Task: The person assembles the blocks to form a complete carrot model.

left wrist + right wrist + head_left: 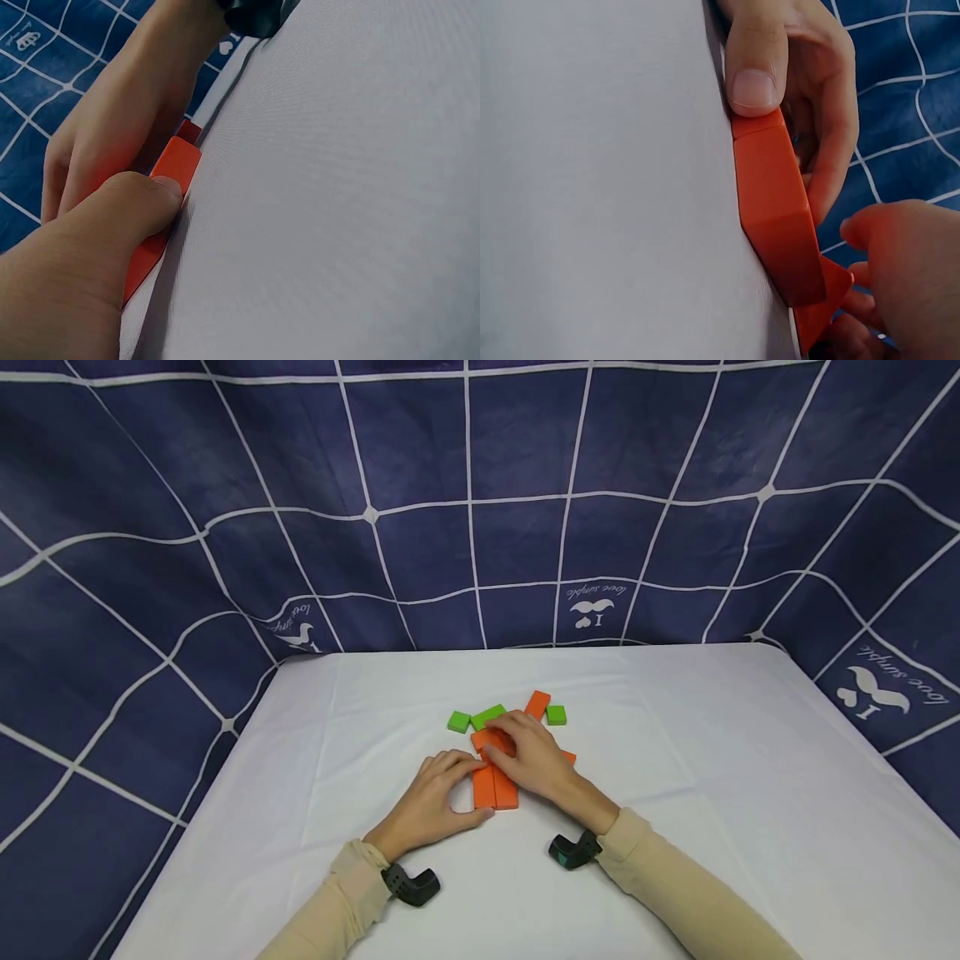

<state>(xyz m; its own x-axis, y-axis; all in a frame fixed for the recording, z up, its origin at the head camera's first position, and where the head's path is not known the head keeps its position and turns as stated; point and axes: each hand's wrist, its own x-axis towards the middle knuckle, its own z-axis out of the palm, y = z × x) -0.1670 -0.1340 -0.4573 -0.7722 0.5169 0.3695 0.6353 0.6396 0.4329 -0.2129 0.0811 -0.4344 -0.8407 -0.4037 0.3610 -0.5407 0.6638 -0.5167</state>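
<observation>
Two orange blocks (pixel 495 787) lie side by side on the white cloth, lengthwise toward me. My left hand (pixel 431 797) grips them from the left, thumb at the near end, index finger toward the far end. The left wrist view shows that thumb against an orange block (pixel 180 160). My right hand (pixel 532 756) reaches over from the right, thumb and fingers bent around an orange block (pixel 487 741) just beyond the pair. In the right wrist view, a pointed orange piece (pixel 826 296) sits by its fingers. The right hand partly hides the blocks.
Beyond the hands lie a green square block (pixel 459 722), a longer green block (pixel 488 717), another green square block (pixel 556 716) and a tilted orange block (pixel 537 704). An orange corner (pixel 569 757) shows right of my right hand. A blue checked curtain (pixel 420 552) hangs behind.
</observation>
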